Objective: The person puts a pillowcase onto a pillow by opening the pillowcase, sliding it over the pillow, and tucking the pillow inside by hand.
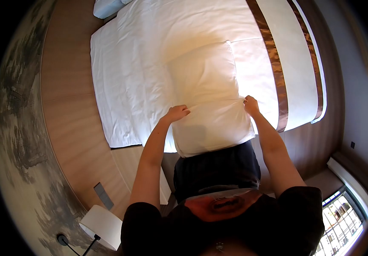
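Observation:
A white pillow [211, 128] lies at the near edge of the bed, its lower end against my dark trousers. My left hand [178, 113] is closed on the white fabric at the pillow's left side. On the right side, my right hand [250, 104] pinches the fabric's edge. The cloth is drawn taut between both hands, with a crease running across. Beyond my hands the white pillow fabric continues up the bed, flat and lightly wrinkled.
White bedding [128, 77] spreads under the pillow, with a brown-striped bed runner [297, 64] on the right. Another pillow [107, 7] shows at the top left. A wall lamp [102, 226] stands at the lower left, a window [341, 222] at the lower right.

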The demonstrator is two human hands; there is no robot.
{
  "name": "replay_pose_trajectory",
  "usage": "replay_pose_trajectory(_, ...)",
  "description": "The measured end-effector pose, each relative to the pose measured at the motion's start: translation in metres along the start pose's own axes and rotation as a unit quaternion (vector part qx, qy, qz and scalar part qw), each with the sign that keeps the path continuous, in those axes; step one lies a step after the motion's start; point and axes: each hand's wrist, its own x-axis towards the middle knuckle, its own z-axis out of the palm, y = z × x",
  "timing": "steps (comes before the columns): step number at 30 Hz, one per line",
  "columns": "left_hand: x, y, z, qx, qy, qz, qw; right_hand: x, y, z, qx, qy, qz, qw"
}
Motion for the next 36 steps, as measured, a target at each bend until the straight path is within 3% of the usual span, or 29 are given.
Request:
replay_pose_trajectory(1,-0.002,-0.008,0.004,0.032,-0.003,-0.003,0.999,0.0,0.001,-0.002,-0.004,-0.024,-0.041,0.999)
replay_pose_trajectory(4,-0.015,-0.025,0.011,-0.132,-0.017,0.045,0.99,-0.009,-0.029,-0.026,0.116,-0.197,-0.02,0.973)
replay_pose_trajectory(7,-0.016,-0.035,0.011,-0.18,-0.031,0.074,0.98,0.0,-0.055,-0.016,0.163,-0.218,-0.096,0.958)
replay_pose_trajectory(8,-0.014,-0.036,0.01,-0.157,-0.035,0.089,0.983,0.005,-0.066,-0.014,0.178,-0.254,-0.037,0.95)
replay_pose_trajectory(11,-0.01,-0.035,0.0,-0.092,-0.015,0.119,0.989,0.02,-0.098,0.007,0.089,-0.362,-0.097,0.923)
replay_pose_trajectory(14,-0.002,-0.036,-0.004,-0.032,0.05,0.096,0.994,0.026,-0.12,0.026,-0.039,-0.291,-0.269,0.917)
replay_pose_trajectory(16,-0.005,-0.027,-0.014,0.011,0.074,0.041,0.996,0.036,-0.138,0.03,-0.071,-0.264,-0.187,0.944)
replay_pose_trajectory(18,-0.001,-0.033,-0.014,0.02,0.14,0.061,0.988,0.037,-0.159,0.029,-0.096,-0.217,-0.121,0.964)
replay_pose_trajectory(22,0.012,-0.047,-0.006,0.089,0.276,0.076,0.954,0.033,-0.163,0.046,-0.008,-0.166,-0.072,0.983)
replay_pose_trajectory(25,0.021,-0.07,0.013,-0.122,0.327,0.128,0.928,0.043,-0.157,0.071,0.094,-0.22,-0.003,0.971)
replay_pose_trajectory(27,0.01,-0.075,0.013,-0.252,0.189,0.049,0.948,0.052,-0.16,0.075,0.168,-0.27,0.059,0.946)
replay_pose_trajectory(28,0.003,-0.073,0.012,-0.314,0.116,0.01,0.942,0.051,-0.165,0.075,0.084,-0.307,0.03,0.947)
replay_pose_trajectory(30,-0.003,-0.079,0.026,-0.405,0.114,0.026,0.907,0.048,-0.181,0.078,-0.086,-0.373,-0.029,0.923)
replay_pose_trajectory(31,-0.007,-0.081,0.032,-0.449,0.114,0.034,0.886,0.044,-0.19,0.081,-0.093,-0.398,-0.048,0.911)
replay_pose_trajectory(34,-0.049,-0.059,0.006,-0.316,-0.024,0.071,0.946,0.033,-0.221,0.094,-0.143,-0.461,-0.107,0.869)
replay_pose_trajectory(36,-0.068,-0.048,-0.003,-0.099,-0.065,0.125,0.985,0.02,-0.247,0.099,-0.217,-0.488,-0.146,0.833)
